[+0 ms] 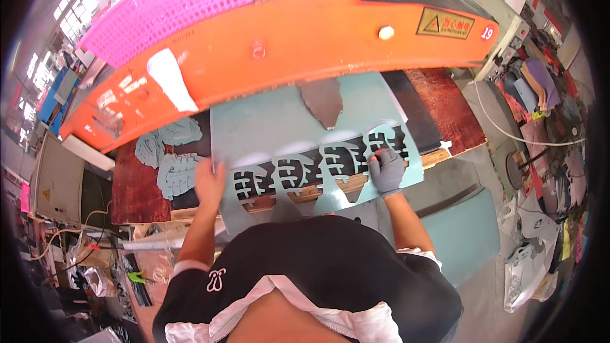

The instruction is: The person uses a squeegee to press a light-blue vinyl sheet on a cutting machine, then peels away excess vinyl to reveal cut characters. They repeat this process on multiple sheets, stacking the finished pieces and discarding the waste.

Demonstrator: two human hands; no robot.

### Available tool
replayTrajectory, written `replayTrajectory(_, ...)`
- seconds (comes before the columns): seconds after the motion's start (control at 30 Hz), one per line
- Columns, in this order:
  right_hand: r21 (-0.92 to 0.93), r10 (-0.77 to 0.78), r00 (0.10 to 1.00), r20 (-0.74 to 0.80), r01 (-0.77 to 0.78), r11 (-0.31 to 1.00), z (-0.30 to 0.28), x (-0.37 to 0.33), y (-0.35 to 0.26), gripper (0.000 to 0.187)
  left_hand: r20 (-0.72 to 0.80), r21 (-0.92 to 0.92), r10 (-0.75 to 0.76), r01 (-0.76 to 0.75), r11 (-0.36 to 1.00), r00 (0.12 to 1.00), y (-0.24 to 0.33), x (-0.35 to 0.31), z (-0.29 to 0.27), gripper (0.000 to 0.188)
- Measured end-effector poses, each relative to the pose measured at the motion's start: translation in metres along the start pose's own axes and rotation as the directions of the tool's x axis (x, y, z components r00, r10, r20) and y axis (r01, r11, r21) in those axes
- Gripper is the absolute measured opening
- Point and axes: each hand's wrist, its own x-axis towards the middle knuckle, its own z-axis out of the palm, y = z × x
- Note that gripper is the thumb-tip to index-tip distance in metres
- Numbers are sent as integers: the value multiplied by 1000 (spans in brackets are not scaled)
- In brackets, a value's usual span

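A pale green sheet [267,117] of flexible material lies on the work board under an orange press beam. Along its near side runs a row of branching cut-out openings, and the front edge hangs over the board toward my body. In a grey fingerless glove, my right hand [386,173] has its fingers curled on the sheet's right part, beside the last opening. My bare left hand [210,183] is at the sheet's left edge, its fingers smeared by motion. Close to it lie stacks of cut green pieces [176,174]. A dark brown patch [322,103] shows on the sheet's far part.
The orange press beam [298,38] spans the far side, with a pink basket [171,9] on top. The board's reddish-brown surface [445,105] shows at right. Below it, more green sheets [464,235] lie at the lower right. Coloured scraps [534,89] are heaped far right.
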Motion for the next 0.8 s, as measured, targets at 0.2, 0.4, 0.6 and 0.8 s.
replayTrajectory(0.2, 234, 77, 996, 52, -87, 968, -26, 52, 20, 20, -107, 213, 159, -134, 968, 981, -45, -79, 4, 30)
replayTrajectory(0.4, 486, 72, 982, -176, 23, 873, -65, 166, 47, 29, -251, 184, 209, -166, 969, 945, -43, -79, 12, 31)
replayTrajectory(0.6, 61, -149, 979, -139, 159, 985, -53, 41, 105, 21, -254, 213, 185, -132, 968, 949, -44, -94, 14, 29)
replayTrajectory(0.8, -244, 16, 987, 160, 24, 969, -53, 30, 145, 29, -260, 229, 216, -157, 961, 941, -43, -88, 9, 26)
